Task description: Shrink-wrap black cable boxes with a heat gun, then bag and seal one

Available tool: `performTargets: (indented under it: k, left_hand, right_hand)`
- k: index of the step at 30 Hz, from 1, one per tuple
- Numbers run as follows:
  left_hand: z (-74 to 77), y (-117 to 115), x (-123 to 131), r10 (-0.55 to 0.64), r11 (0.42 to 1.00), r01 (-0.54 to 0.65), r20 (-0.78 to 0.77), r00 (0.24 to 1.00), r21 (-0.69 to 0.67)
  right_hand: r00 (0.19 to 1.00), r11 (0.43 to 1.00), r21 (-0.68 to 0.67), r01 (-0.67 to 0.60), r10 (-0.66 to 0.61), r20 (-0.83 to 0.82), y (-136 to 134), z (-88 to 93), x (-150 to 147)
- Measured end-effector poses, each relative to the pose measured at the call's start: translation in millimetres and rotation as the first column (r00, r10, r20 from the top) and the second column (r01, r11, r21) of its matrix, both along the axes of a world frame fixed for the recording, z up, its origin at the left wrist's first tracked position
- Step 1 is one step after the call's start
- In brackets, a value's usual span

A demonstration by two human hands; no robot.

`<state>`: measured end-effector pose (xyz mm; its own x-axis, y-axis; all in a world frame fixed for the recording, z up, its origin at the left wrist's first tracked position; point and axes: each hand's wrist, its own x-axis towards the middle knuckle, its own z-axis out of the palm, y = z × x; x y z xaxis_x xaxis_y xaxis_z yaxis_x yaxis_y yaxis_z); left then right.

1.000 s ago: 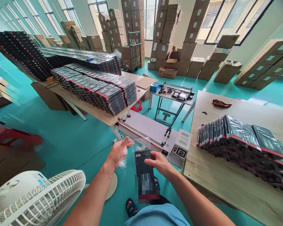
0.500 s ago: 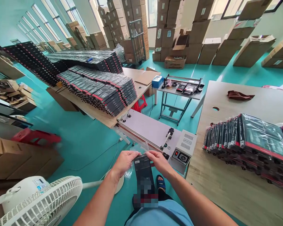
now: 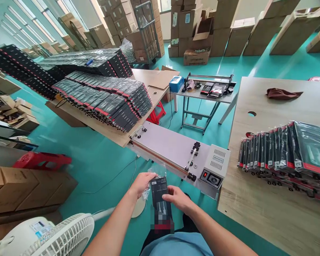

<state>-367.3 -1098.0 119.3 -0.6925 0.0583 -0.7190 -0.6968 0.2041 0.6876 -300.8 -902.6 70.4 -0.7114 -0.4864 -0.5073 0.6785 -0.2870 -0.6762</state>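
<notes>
A slim black box [image 3: 160,193] with a red lower end hangs upright in front of my body; part of it is blurred out. My left hand [image 3: 143,184] pinches the clear plastic bag [image 3: 160,170] at the top left corner of the box. On its right edge, my right hand [image 3: 177,198] grips the box, thumb across the front face. Just beyond both hands lies the bag sealer [image 3: 168,142], with a long bar along its near edge and a grey control unit [image 3: 216,160] at its right end.
Stacks of black boxes in clear wrap [image 3: 104,99] cover the left table. More wrapped boxes [image 3: 309,149] lie on the right table [image 3: 269,199], near a brown cloth [image 3: 284,94]. A white fan [image 3: 61,234] stands at lower left. A small stand [image 3: 200,103] is behind the sealer.
My right hand has slid from the bag's top edge down to the box's right side. My left hand stays at the upper left corner. The view has shifted slightly.
</notes>
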Motion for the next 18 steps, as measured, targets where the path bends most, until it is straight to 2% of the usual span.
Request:
performTargets:
  k: [3,6,10,14,18]
  left_hand:
    - [-28.3,-20.7,-27.7,0.007,0.993,-0.004,0.024,1.000,-0.114]
    - [-50.1,-55.5,-54.6,0.069,0.969,-0.054,0.055,0.996,-0.243]
    - [-74.0,-105.4,-76.4,0.060,0.959,-0.027,0.108,0.992,-0.282]
    - [-98.1,-131.7,-85.1,-0.024,0.944,0.073,0.153,0.988,-0.321]
    - [-113.2,-144.0,-83.7,-0.194,0.907,0.252,0.199,0.961,-0.337]
  right_hand:
    - [0.993,0.999,0.022,0.033,-0.036,0.116,-27.4,-26.9,-4.1]
    - [0.964,0.990,0.097,0.102,-0.122,0.235,-56.1,-55.1,-14.8]
    - [0.920,0.960,0.176,0.216,-0.260,0.293,-86.5,-85.1,-37.6]
    - [0.880,0.926,0.221,0.307,-0.364,0.305,-100.4,-101.8,-60.0]
    - [0.858,0.905,0.241,0.352,-0.415,0.304,-104.1,-108.4,-71.1]
